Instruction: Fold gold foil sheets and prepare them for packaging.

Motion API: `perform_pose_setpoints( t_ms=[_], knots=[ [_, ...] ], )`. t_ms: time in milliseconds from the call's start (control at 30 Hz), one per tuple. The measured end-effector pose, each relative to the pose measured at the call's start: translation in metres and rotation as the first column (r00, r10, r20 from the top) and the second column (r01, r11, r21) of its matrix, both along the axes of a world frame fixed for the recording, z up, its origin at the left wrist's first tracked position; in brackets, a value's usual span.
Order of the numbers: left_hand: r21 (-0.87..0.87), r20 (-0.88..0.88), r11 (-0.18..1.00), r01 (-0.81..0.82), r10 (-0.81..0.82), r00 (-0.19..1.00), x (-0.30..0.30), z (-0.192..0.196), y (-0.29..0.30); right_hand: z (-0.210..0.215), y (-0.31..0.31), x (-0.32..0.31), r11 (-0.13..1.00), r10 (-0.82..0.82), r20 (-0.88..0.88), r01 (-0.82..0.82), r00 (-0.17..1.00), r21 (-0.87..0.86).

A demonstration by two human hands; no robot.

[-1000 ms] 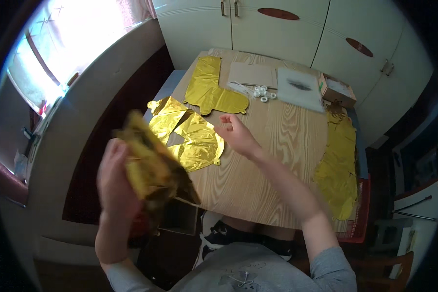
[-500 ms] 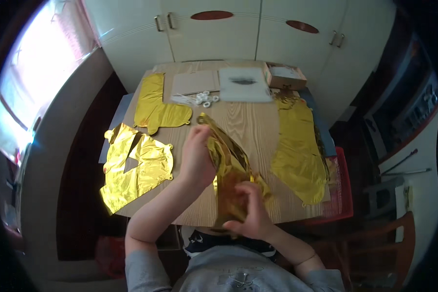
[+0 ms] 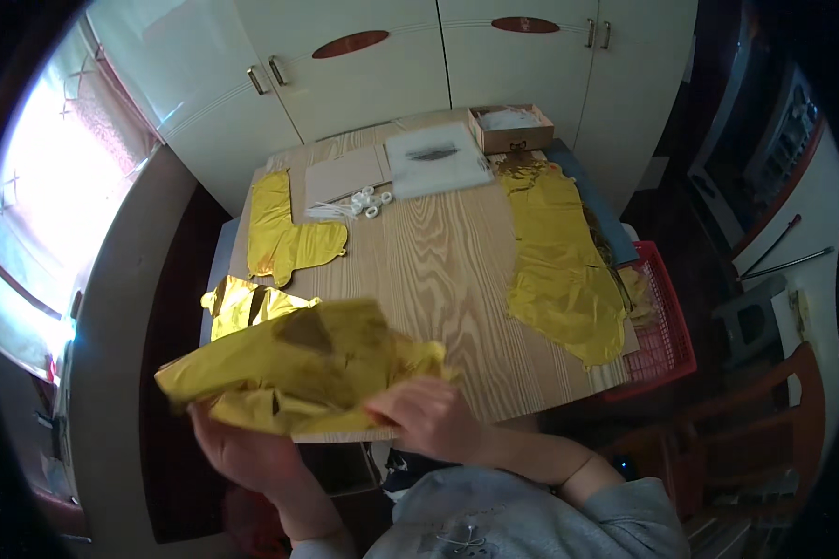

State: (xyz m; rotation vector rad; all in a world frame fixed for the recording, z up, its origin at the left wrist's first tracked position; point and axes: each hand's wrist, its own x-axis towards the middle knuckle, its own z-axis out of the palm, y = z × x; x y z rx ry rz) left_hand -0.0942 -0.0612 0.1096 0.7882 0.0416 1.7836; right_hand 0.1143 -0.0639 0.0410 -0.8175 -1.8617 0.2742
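A flat, uninflated gold foil balloon point(image 3: 336, 363) hangs stretched between my two hands over the table's near left edge, slightly blurred. My left hand point(image 3: 244, 454) is closed at its lower left edge, its fingertips partly hidden by the foil. My right hand point(image 3: 427, 415) pinches the foil's lower right end. Behind it, a shiny gold foil balloon point(image 3: 236, 309) lies on the table, mostly covered by the held one. An L-shaped gold foil balloon point(image 3: 289, 240) rests flat farther back. Along the right side lie several long gold foil balloons point(image 3: 564, 270), overlapping.
White rings point(image 3: 371, 201) and thin white sticks point(image 3: 328, 211) lie toward the back of the wooden table point(image 3: 438, 270), near a beige card sheet point(image 3: 345, 174) and a clear plastic bag point(image 3: 438, 163). An open box point(image 3: 517, 140) stands behind; a red basket point(image 3: 667, 317) sits at right.
The held balloon has swung left, from hanging lengthwise before me to lying across between my hands. Both hands moved left; my left hand also came down nearer to me.
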Motion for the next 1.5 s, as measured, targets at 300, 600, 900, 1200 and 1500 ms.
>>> perform_pose_setpoints(
  t_ms=[300, 600, 900, 1200, 1500],
  knots=[
    [0.402, -0.901, 0.876, -0.265, 0.431, 0.058, 0.062, -0.02, 0.117, -0.004, 0.029, 0.053, 0.711, -0.063, -0.414, -0.25, 0.908, -0.657],
    [0.317, -0.724, 0.938, 0.141, 0.335, -0.603, 0.104, -0.128, 0.172, -0.081, 0.058, 0.156, 0.513, -0.337, -0.38, -0.171, 0.861, -0.841],
    [0.269, -0.621, 0.932, 0.245, 0.362, -0.695, 0.07, -0.149, 0.125, -0.085, 0.065, 0.179, 0.489, -0.183, -0.288, -0.167, 0.94, -0.856],
    [0.279, -0.628, 0.956, 0.095, 0.256, -0.735, 0.059, -0.149, 0.144, -0.05, 0.052, 0.227, 0.458, -0.144, 0.127, 0.18, 0.981, -0.871],
    [0.233, -0.607, 0.972, 0.041, 0.179, -0.774, 0.058, -0.149, 0.151, -0.099, 0.067, 0.247, 0.764, -0.194, 0.659, 0.533, 0.727, -0.364]
  ],
)
